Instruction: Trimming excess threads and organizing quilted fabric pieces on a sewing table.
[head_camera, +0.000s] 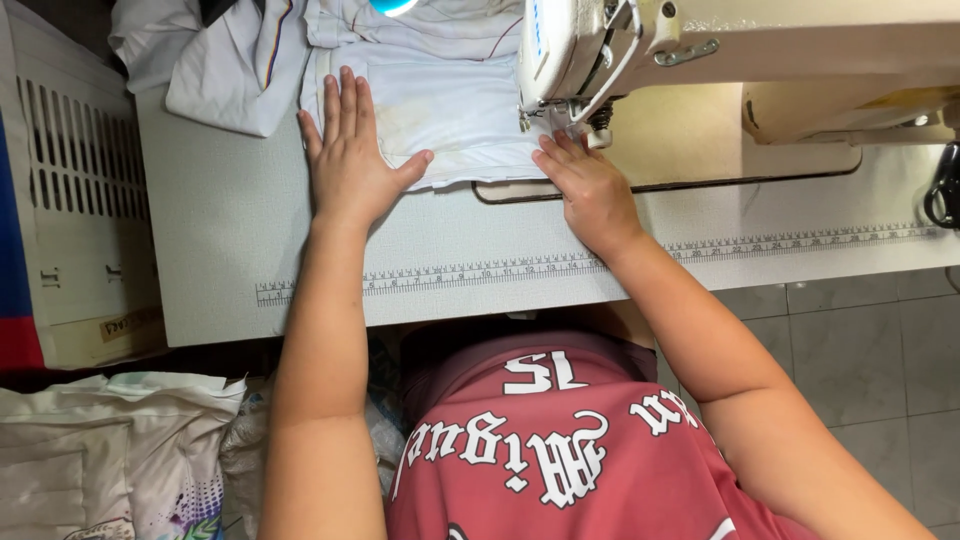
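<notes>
Both hands (350, 150) (590, 185) flat, fingers spread, pressing white fabric (450, 110); long axis left-right toward needle.

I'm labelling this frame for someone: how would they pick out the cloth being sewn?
Start at the cream sewing machine on the pale table. The flat white fabric panel lies under its needle, pinned by the left hand and right hand; the other white garments behind are crumpled.

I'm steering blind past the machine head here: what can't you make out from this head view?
- Needle: hidden behind the machine head.
- Right hand fingertips: tucked under the head.
- White fabric: far part cut off by the top edge.
- Fabric under the left hand: covered by the palm.
</notes>
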